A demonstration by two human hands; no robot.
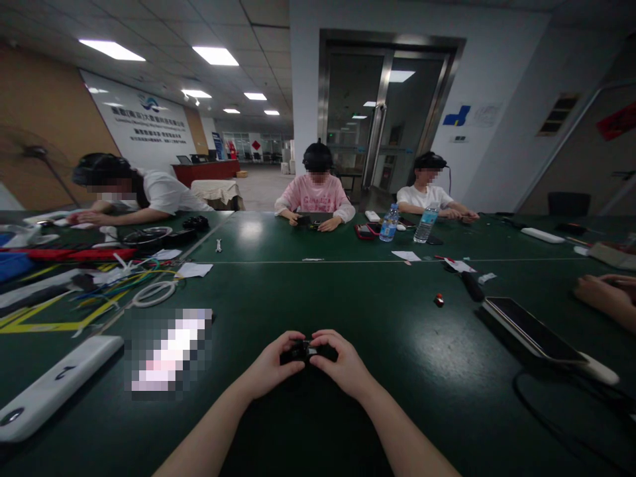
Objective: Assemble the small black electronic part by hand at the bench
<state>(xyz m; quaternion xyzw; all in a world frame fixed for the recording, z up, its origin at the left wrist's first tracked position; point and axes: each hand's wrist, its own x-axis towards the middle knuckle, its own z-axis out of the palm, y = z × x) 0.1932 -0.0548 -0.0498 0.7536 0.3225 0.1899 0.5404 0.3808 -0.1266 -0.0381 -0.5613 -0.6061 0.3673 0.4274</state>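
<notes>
Fingers (328, 335) of left hand (268, 366) and right hand (346, 363) grip one small black object (297, 351), two bottles (388, 225) standing beyond.

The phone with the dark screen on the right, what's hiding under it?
A white object's rounded end pokes out from under the phone. The phone covers most of it, so I can't tell exactly what it is.

"有限公司" on the wall sign (142, 114), "2" on the white device (55, 392), blurred letters on the pink shirt (316, 192)
</notes>
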